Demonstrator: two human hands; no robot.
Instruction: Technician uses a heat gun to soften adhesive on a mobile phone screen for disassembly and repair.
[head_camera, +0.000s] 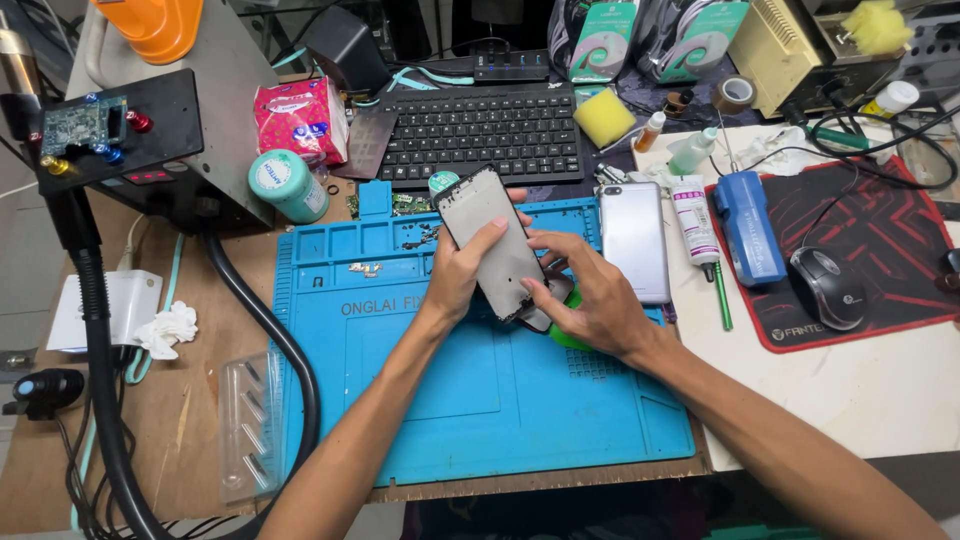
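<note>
Cluttered worktop (880, 390) carries a blue repair mat (480, 390). Above it, left hand (458, 275) fingers (494, 233) clasp a tilted phone frame (492, 240); right hand (590, 295) fingers pinch its lower edge. Silver phone (634, 240) lies just beside.

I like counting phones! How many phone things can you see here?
2. A dark phone frame is held in both hands above the blue mat; a silver phone lies just right of it. More may be hidden.
</note>
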